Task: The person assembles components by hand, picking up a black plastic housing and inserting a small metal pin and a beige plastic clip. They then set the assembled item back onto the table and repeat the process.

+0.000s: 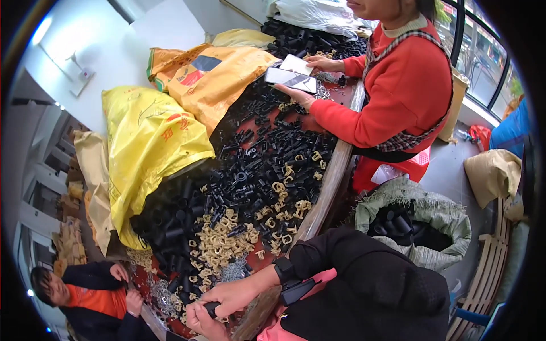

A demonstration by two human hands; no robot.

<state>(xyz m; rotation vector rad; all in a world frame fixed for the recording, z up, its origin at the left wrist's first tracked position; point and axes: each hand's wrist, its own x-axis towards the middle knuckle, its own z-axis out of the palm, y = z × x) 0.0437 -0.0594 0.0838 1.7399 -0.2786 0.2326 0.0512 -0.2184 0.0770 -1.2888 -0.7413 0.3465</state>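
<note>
Head view: a black part point(212, 308) sits between fingers point(198, 316).

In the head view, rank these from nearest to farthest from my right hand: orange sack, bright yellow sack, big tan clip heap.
From your right hand:
1. Big tan clip heap, just ahead.
2. Bright yellow sack, ahead and to the left.
3. Orange sack, beyond the yellow one.

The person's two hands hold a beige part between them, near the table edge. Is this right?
Only the colour is wrong: the left hand and right hand hold a black part between them, near the table edge, as the head view shows.
</note>
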